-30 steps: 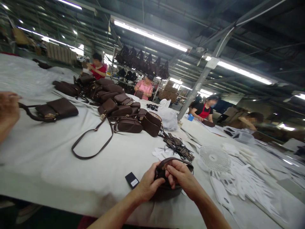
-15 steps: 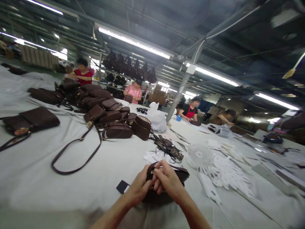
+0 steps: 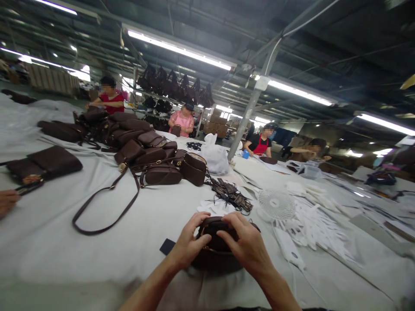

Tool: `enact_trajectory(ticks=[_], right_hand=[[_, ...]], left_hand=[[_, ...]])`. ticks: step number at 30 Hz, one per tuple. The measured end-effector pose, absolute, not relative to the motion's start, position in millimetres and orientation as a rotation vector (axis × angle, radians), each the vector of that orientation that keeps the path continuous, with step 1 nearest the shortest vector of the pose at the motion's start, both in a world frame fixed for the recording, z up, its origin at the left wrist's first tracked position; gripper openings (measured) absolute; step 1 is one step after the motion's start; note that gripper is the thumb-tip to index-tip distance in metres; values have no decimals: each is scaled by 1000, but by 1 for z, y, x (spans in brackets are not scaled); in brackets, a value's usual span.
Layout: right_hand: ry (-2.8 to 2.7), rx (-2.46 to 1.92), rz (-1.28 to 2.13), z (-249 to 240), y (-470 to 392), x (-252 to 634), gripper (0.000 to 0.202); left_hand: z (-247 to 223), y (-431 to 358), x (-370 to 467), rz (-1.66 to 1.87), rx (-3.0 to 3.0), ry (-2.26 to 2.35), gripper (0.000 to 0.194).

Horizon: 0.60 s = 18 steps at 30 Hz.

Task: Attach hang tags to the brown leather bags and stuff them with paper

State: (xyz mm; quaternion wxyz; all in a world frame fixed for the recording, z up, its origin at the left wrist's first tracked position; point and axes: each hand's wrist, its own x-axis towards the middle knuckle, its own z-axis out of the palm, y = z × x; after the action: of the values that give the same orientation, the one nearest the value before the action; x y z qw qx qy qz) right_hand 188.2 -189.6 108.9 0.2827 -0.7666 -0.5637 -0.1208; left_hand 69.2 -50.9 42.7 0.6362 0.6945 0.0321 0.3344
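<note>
Now parted, left hand [image 3: 188, 244] and right hand [image 3: 248, 242] grip a dark-brown leather-like bag [image 3: 217, 261], its mouth already open; a black rectangular tag [image 3: 167, 246] lies outside, left of it.

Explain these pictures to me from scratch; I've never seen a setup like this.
No machine here: a camera on a person's head looks forward and down at their bare hands. All the pictures come from it.

The left hand and right hand both hold a dark brown handbag at its top. On the white-covered table lie a pile of brown handbags, black tags with cords and a white fan. Another person's hand shows at the left edge; more people work beyond.
</note>
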Motion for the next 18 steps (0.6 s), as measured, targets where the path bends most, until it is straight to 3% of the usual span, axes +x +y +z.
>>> enact_trajectory(ticks=[3,5,11,15,18], right_hand=[[-1535,-2071,-588,95,-198,205,50],[-1537,-2120,-641,87,-200,215,56],[-1608,-2355,-536,78,-203,229,26],[-1678,-2402,-511,84,-205,225,24],[-1725,-2439,-485,93,-205,221,24]], left_hand=[[52,-48,67,685,1487,51,27],[55,-48,68,643,1423,95,17],[40,-49,75,650,1241,194,19],[34,-50,71,629,1267,176,17],[40,-55,71,638,1358,167,32]])
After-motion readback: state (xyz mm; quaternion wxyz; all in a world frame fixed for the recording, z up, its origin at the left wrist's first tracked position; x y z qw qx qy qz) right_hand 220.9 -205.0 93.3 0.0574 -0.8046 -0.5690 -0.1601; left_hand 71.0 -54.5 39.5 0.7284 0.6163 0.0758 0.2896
